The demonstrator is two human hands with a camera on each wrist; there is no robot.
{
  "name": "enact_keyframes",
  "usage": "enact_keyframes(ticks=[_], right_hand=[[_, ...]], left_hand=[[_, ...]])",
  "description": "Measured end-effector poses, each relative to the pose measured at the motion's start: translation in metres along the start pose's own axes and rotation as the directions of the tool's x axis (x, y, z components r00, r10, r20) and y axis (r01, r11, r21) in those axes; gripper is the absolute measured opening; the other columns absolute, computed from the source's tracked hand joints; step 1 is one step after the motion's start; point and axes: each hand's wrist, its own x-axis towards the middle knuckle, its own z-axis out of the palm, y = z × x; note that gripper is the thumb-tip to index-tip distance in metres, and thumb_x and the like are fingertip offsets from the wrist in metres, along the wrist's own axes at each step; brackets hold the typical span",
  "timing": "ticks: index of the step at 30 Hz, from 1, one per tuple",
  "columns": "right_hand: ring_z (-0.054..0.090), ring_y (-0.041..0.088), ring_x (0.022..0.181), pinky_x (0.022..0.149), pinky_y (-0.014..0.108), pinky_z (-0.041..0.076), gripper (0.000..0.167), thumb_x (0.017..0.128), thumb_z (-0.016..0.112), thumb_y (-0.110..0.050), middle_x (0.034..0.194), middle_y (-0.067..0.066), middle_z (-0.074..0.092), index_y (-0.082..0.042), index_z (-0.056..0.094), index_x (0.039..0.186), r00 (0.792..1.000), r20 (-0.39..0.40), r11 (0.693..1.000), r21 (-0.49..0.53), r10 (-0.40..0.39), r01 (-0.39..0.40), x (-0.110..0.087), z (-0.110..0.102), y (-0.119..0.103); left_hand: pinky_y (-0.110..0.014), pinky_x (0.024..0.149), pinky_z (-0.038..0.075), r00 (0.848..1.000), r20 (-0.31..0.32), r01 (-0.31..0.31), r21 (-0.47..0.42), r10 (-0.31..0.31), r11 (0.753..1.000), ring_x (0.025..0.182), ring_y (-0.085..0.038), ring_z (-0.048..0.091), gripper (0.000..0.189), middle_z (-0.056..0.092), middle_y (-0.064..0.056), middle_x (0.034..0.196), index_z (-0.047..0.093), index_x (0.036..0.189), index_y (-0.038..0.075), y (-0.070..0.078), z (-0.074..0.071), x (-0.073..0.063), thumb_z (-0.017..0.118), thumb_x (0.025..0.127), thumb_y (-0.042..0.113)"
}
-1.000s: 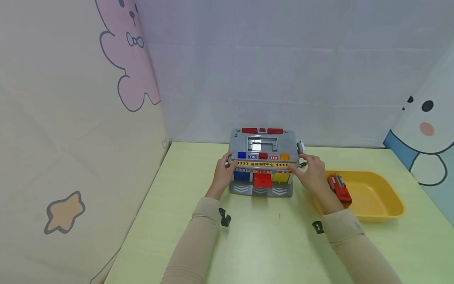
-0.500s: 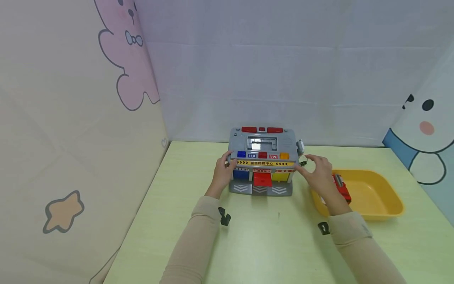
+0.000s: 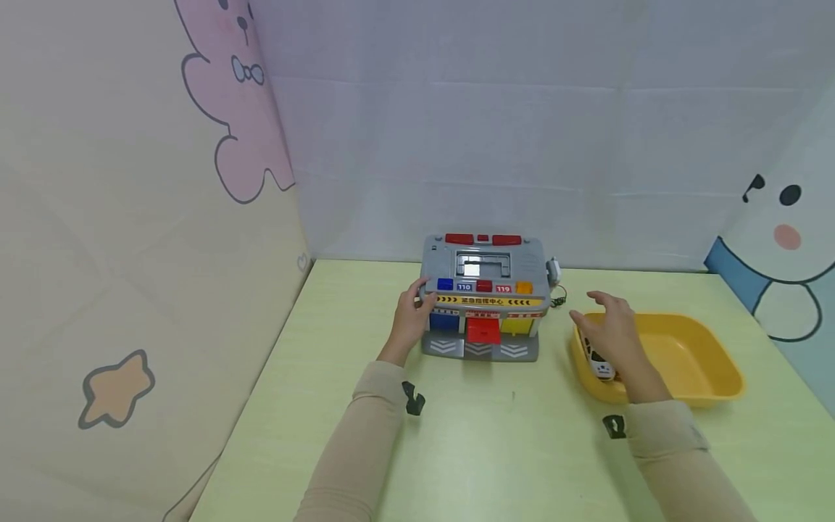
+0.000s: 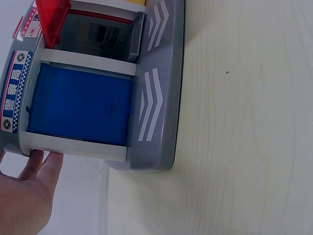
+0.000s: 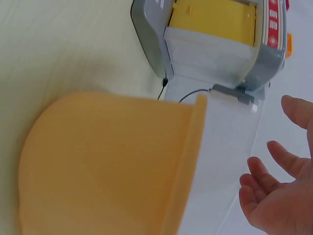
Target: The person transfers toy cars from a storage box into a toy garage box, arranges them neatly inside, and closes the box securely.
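Observation:
A grey toy rescue station [image 3: 483,300] with red, blue and orange roof buttons stands at the back of the table. My left hand [image 3: 409,322] grips its left end, thumb at the front edge. The blue door [image 4: 80,105] is down, while the red door [image 4: 51,19] in the middle is raised over a dark bay. On the right side the yellow door [image 5: 215,19] is down. My right hand [image 3: 616,333] is empty, fingers loosely bent, over the left end of a yellow tray [image 3: 707,348]. A white-and-black toy car [image 3: 601,368] lies in the tray, partly covered by that hand.
From the station's right side hangs a small grey-white piece [image 3: 554,271] on a dark coiled cord [image 3: 559,297]. A pale curtain [image 3: 522,145] rises behind the table [image 3: 496,449], and a printed cloth [image 3: 130,239] stands along the left.
My right hand has let go of the station's right end and moved right, over the tray. The red fire truck in the tray is now hidden behind it. My left hand stays put.

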Motion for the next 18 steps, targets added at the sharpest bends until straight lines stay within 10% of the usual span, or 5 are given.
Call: enact_keyframes(ticks=[18], right_hand=[[0.032, 0.054, 0.118, 0.096, 0.07, 0.03, 0.071, 0.099, 0.056, -0.039, 0.132, 0.039, 0.032, 0.012, 0.031, 0.142, 0.993, 0.083, 0.994, -0.075, 0.083, -0.077, -0.007, -0.025, 0.033]], left_hand=[[-0.045, 0.094, 0.049, 1.0, 0.0, 0.002, -0.006, -0.002, 1.0, 0.118, -0.033, 0.052, 0.046, 0.045, -0.015, 0.133, 0.045, 0.145, 0.024, -0.001, 0.0, 0.0, 0.051, 0.101, 0.036]])
